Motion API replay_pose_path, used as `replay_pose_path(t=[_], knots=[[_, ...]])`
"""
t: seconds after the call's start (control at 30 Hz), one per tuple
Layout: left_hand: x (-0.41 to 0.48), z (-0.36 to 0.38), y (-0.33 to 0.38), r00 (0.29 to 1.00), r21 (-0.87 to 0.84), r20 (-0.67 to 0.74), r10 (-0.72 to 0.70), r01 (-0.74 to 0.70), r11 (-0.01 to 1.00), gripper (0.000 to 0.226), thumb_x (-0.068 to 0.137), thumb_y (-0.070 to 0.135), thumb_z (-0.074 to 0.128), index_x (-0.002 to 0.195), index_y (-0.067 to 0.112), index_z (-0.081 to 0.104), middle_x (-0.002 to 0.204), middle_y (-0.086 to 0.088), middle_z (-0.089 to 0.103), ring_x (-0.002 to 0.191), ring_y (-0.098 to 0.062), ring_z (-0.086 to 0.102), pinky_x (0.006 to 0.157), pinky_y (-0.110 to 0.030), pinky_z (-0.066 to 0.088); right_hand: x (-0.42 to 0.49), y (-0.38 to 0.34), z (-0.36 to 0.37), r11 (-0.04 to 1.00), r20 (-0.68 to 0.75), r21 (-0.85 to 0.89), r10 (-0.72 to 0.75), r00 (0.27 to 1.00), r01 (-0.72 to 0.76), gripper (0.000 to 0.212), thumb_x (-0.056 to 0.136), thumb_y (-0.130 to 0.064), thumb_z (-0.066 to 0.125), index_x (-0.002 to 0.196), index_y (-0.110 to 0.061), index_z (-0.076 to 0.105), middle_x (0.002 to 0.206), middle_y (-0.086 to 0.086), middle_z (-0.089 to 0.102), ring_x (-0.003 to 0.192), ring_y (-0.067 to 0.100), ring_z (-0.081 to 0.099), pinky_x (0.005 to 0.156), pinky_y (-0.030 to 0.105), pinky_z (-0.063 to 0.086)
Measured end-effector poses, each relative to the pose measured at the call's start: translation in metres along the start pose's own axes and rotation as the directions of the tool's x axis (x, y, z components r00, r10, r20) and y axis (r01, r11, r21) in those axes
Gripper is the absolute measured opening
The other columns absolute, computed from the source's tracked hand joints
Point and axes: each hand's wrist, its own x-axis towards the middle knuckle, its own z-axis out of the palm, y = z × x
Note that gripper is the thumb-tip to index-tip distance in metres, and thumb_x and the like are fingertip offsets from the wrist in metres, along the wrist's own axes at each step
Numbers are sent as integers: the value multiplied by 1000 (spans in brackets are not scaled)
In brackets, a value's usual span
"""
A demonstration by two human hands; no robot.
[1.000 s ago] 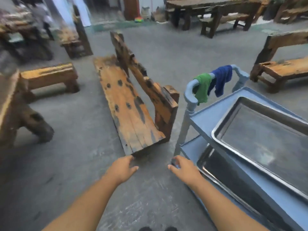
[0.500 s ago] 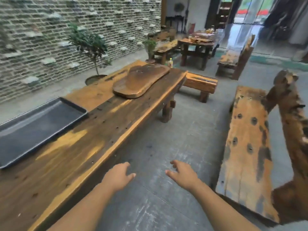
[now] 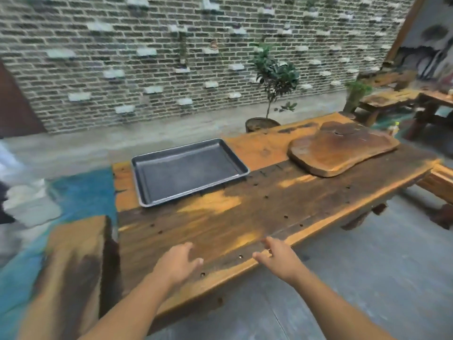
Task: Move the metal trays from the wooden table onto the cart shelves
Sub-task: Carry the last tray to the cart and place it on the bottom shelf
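One dark metal tray (image 3: 187,171) lies flat and empty near the far left end of the long wooden table (image 3: 257,217). My left hand (image 3: 177,263) hovers over the table's near edge, fingers apart, holding nothing. My right hand (image 3: 279,257) is beside it at the same edge, also spread and empty. Both hands are well short of the tray. The cart is out of view.
A thick wooden slab (image 3: 343,150) rests on the table's right part. A wooden bench block (image 3: 73,266) stands at the left. A potted plant (image 3: 272,94) sits behind the table by the brick wall. More wooden furniture (image 3: 397,99) is at the far right.
The view has swung left from the cart and bench to face the table. The tray now lies straight ahead, and both empty hands have come over the table's near edge.
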Motion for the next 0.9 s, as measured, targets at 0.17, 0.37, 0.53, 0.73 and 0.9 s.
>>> replay_pose_path(t=[0.17, 0.37, 0.53, 0.73, 0.9], knots=[[26, -22, -31, 992, -68, -51, -112, 109, 992, 61, 88, 58, 56, 133, 18, 51, 134, -5, 59, 122, -21, 55, 98, -33, 46, 74, -23, 5, 995, 86, -52, -76, 993, 80, 64, 83, -62, 56, 130, -19, 53, 126, 3, 61, 112, 18, 58, 92, 29, 47], [91, -42, -55, 967, -116, -80, -244, 234, 965, 68, 85, 65, 55, 134, 19, 50, 135, -5, 57, 124, -22, 53, 100, -36, 44, 184, -42, 6, 978, 160, -108, -158, 974, 176, 67, 86, -62, 54, 132, -14, 49, 129, 9, 56, 120, 25, 52, 95, 35, 44], [166, -51, -60, 936, -127, -83, -342, 331, 935, 77, 83, 69, 55, 139, 17, 47, 137, -8, 53, 125, -25, 52, 103, -37, 43, 286, -43, 0, 970, 206, -99, -199, 958, 223, 68, 84, -60, 59, 134, -15, 50, 132, 9, 52, 126, 25, 47, 103, 34, 39], [246, -56, -65, 913, -38, -66, -404, 402, 915, 80, 81, 70, 54, 140, 17, 41, 141, -7, 43, 128, -30, 44, 104, -46, 42, 395, -34, -4, 941, 259, -166, -247, 934, 295, 81, 77, -64, 66, 138, -15, 46, 132, 13, 47, 126, 32, 45, 107, 38, 38], [305, -50, -87, 911, -2, -48, -409, 409, 912, 86, 81, 67, 59, 148, 19, 31, 154, -9, 27, 138, -33, 32, 110, -48, 36, 465, -25, 6, 889, 297, -272, -286, 911, 368, 89, 76, -69, 62, 145, -20, 37, 148, 14, 35, 138, 33, 33, 113, 41, 32]])
